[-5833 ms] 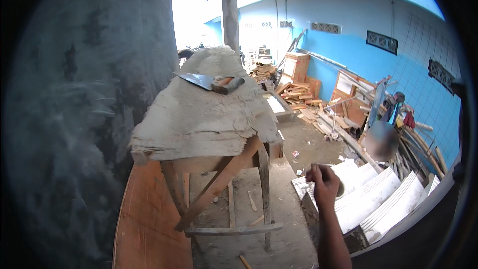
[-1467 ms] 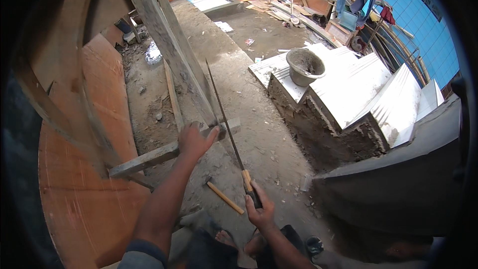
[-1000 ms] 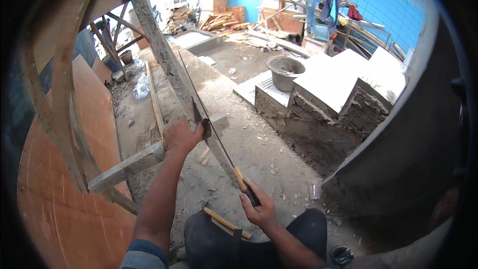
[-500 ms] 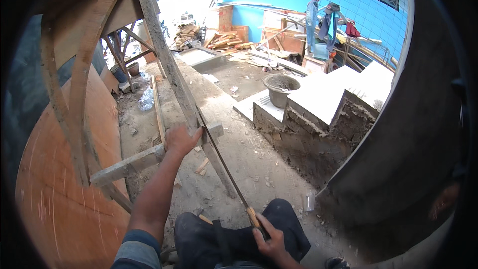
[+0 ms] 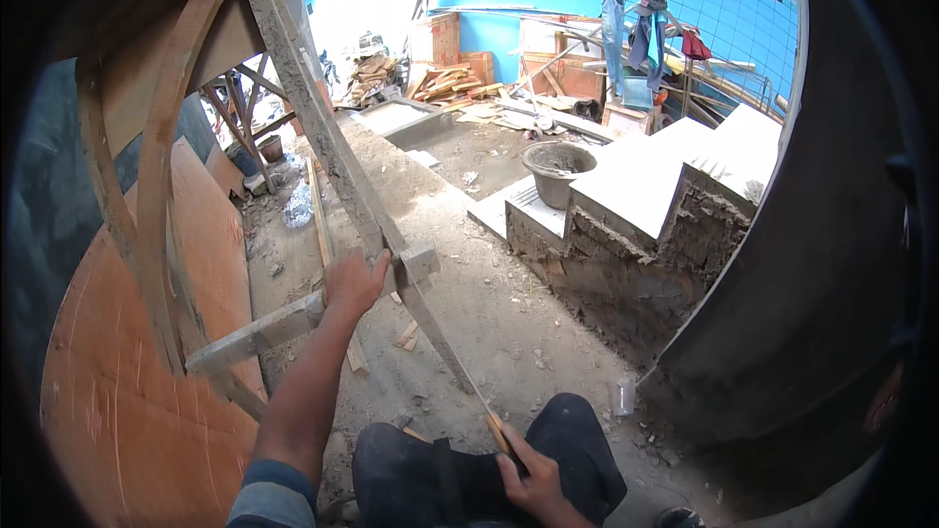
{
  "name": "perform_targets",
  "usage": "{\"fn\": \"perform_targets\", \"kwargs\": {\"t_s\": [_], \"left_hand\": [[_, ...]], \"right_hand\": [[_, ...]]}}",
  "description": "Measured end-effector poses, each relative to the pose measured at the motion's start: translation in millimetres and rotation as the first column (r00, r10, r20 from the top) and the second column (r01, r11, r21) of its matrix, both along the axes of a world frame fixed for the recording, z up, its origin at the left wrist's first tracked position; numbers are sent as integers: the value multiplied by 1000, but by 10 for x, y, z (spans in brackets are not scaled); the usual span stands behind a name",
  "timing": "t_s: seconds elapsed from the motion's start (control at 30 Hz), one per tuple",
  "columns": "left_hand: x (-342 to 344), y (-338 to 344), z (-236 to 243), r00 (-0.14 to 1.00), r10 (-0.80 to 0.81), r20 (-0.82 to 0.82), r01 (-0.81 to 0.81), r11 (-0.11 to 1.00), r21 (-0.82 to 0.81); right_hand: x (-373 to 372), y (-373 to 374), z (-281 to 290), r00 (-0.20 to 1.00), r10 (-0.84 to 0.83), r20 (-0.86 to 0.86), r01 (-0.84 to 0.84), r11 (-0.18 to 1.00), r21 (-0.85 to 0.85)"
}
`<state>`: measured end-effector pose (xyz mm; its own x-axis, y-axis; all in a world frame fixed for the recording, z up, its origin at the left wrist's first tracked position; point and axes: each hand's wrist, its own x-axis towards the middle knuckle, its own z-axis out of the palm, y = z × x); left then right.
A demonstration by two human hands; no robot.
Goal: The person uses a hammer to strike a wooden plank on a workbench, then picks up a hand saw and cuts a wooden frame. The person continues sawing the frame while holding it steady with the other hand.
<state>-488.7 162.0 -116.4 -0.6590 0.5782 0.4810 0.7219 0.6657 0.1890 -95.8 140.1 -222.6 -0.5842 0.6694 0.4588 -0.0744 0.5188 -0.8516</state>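
My left hand [image 5: 350, 284] is closed on a grey wooden leg [image 5: 338, 168] of a timber frame, where a crossbar [image 5: 254, 337] meets it. My right hand [image 5: 531, 481], low at centre, grips the yellow-and-dark handle of a long handsaw [image 5: 435, 336]. Its blade slants up and left to the joint beside my left thumb. A curved board [image 5: 156, 210] forms part of the frame on the left, above a leaning orange plywood sheet [image 5: 137, 381]. My bent legs [image 5: 572, 445] are below, with a wooden tool handle [image 5: 416, 433] on the ground mostly hidden behind them.
Tiled steps [image 5: 621, 196] with rough mortar sides rise on the right, holding a grey bucket [image 5: 558, 176]. A dark wall [image 5: 802, 313] borders them. Scrap wood [image 5: 450, 88] and hanging clothes [image 5: 650, 44] stand by a blue wall [image 5: 479, 24]. A clear plastic cup [image 5: 624, 396] lies near the steps.
Since the earliest frame, my view has dropped to the frame's legs and my hands have taken the saw and leg. The saw handle has moved down and toward me over the last second.
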Motion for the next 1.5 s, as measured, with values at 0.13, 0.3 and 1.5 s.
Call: {"fn": "perform_targets", "kwargs": {"t_s": [0.13, 0.3, 1.5], "left_hand": [[-53, 12, -40, 1000, -19, -16, 19, 1000, -1], [-77, -12, -24, 999, -32, 40, 32, 999, -1], [-154, -400, 166, 998, -39, 47, 51, 952, -301]], "right_hand": [[-216, 115, 164, 994, 8, -109, -2, 999, 53], [-1312, 514, 338, 992, 40, -121, -45, 998, -41], [-951, 373, 129, 996, -18, -92, 21, 999, 32]]}}
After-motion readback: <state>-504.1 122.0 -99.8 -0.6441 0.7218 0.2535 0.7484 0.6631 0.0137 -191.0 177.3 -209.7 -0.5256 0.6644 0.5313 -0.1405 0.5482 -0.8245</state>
